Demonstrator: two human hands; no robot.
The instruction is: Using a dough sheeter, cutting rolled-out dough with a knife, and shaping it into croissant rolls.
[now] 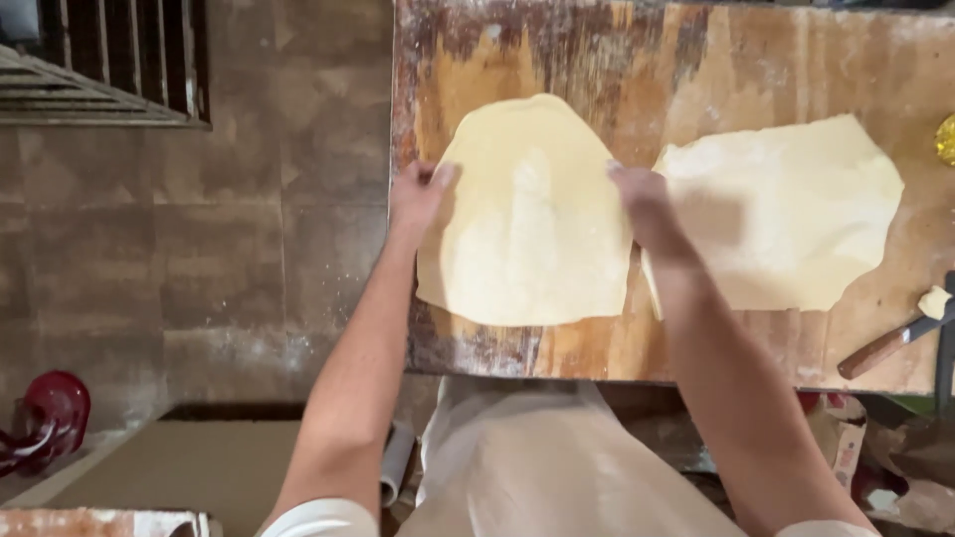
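Observation:
A thin, pale yellow sheet of rolled dough hangs lifted above the left part of a worn, floury wooden table. My left hand pinches its left edge and my right hand pinches its right edge. A second flat dough sheet lies on the table just right of my right hand.
A wooden-handled knife with a lump of dough lies at the table's right front edge. A yellow object sits at the far right. The tiled floor is to the left, with a red object low left.

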